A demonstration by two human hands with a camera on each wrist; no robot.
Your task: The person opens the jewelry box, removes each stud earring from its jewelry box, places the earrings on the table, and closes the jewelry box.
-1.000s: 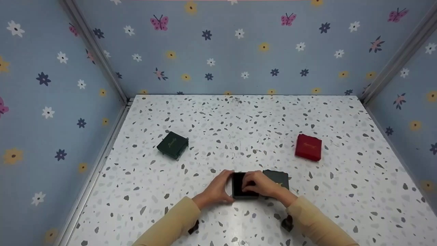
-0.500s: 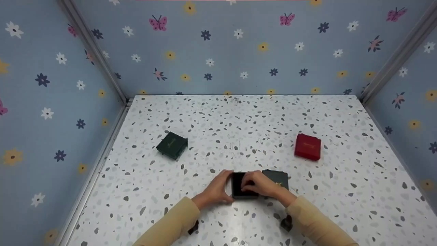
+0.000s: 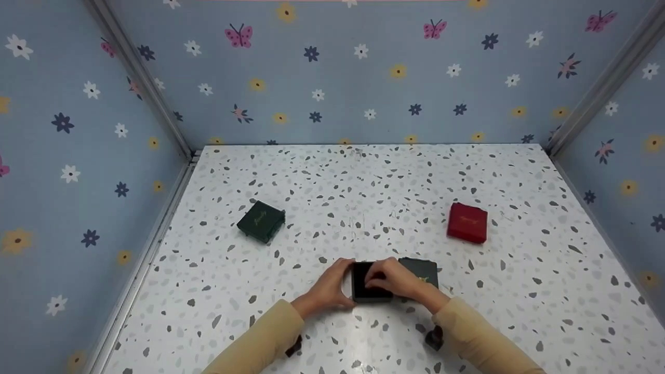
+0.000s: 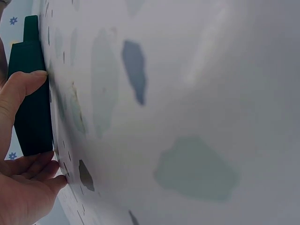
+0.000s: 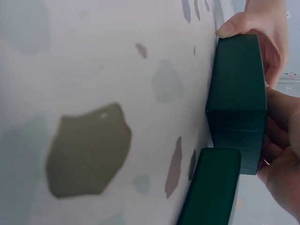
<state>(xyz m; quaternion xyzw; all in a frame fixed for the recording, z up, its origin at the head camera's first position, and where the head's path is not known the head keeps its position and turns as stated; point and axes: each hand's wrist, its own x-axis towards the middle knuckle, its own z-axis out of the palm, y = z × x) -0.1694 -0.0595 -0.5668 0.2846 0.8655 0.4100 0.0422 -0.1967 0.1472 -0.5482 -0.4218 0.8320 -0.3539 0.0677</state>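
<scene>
A dark green jewelry box base (image 3: pixel 371 299) with a black inside sits on the table, near the front middle. My left hand (image 3: pixel 327 288) grips it from the left, thumb on the near side and fingers on the far side; the left wrist view shows this grip on the box (image 4: pixel 32 112). My right hand (image 3: pixel 397 279) reaches over the right wall, its bent fingers down in the black inside. What those fingertips touch or pinch is hidden. Right of the base, partly under the right hand, lies a dark green lid (image 3: pixel 420 268) with a gold mark.
A green jewelry box (image 3: pixel 261 222) with gold lettering lies farther back on the left. A red one (image 3: pixel 467 223) lies back on the right. Both look shut. The speckled white table (image 3: pixel 332 176) meets flowered blue walls (image 3: pixel 337 67) at the back and sides.
</scene>
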